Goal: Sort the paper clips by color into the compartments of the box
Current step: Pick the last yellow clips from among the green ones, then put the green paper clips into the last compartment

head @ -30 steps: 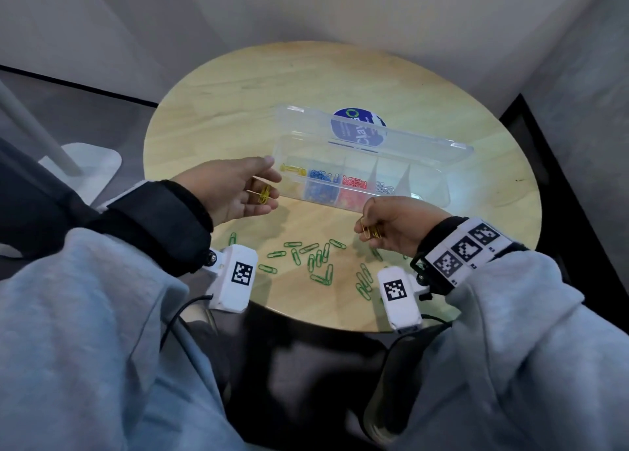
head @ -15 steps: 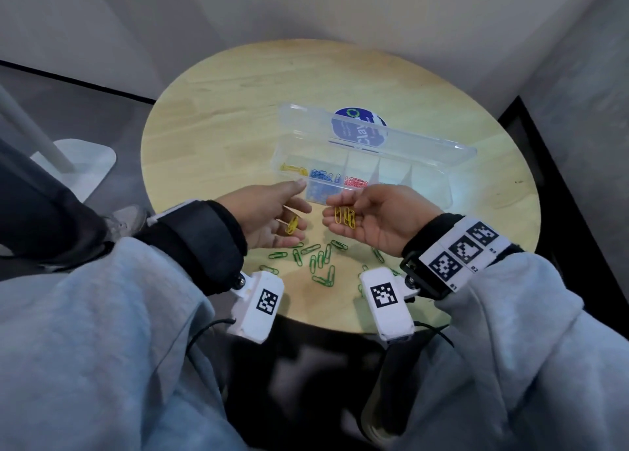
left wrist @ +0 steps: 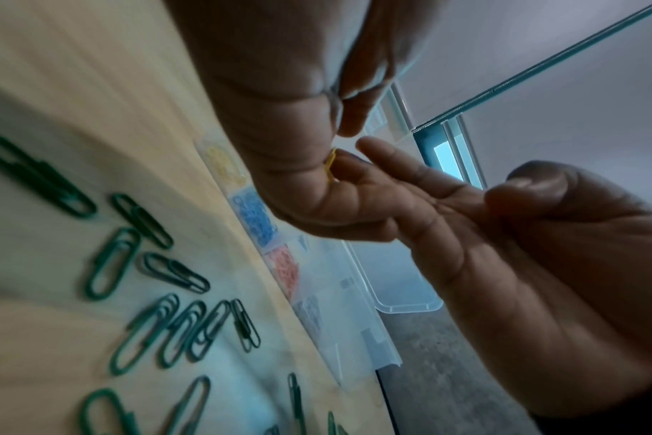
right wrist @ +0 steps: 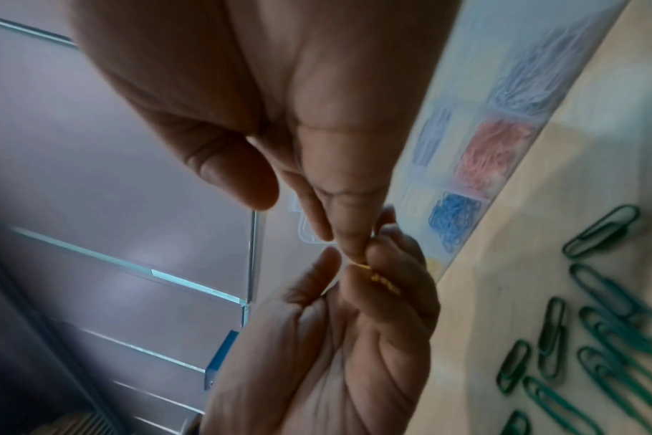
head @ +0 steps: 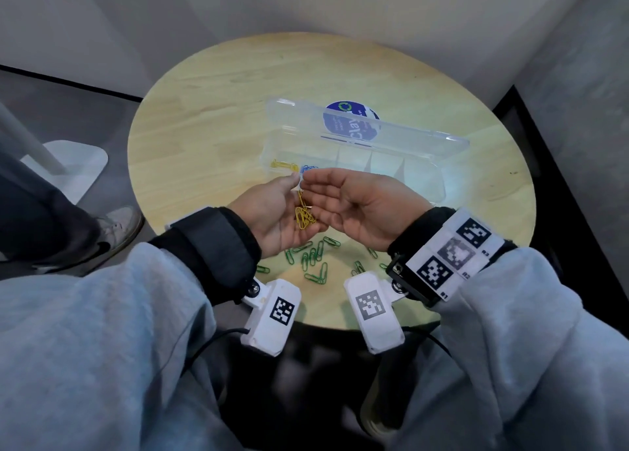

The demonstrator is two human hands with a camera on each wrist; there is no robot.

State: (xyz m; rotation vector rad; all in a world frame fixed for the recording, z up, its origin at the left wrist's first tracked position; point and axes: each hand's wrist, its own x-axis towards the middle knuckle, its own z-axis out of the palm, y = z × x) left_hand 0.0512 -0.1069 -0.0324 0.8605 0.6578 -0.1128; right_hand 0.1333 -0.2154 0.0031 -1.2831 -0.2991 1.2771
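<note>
My left hand (head: pixel 272 212) is cupped palm up over the table's front, its fingers curled round a small heap of yellow paper clips (head: pixel 304 216). My right hand (head: pixel 357 205) stands on edge against it with straight fingers and holds nothing. In the right wrist view the yellow clips (right wrist: pixel 382 282) sit under the left fingers. The clear box (head: pixel 425 164) lies open just behind the hands, with yellow clips (head: pixel 282 165) in its left compartment, then blue ones (head: pixel 308 168). Red clips (left wrist: pixel 285 270) fill the compartment after that. Several green clips (head: pixel 313 260) lie loose on the table under my wrists.
The round wooden table (head: pixel 204 127) ends just under my wrists. A blue round label (head: pixel 350 123) shows behind the box's raised lid. On the floor to the left are a white stand base (head: pixel 64 168) and a shoe (head: pixel 115 232).
Both hands have come together in front of the box. The yellow clips that lay in my right palm are now heaped in my left palm, and the right hand has tilted onto its edge.
</note>
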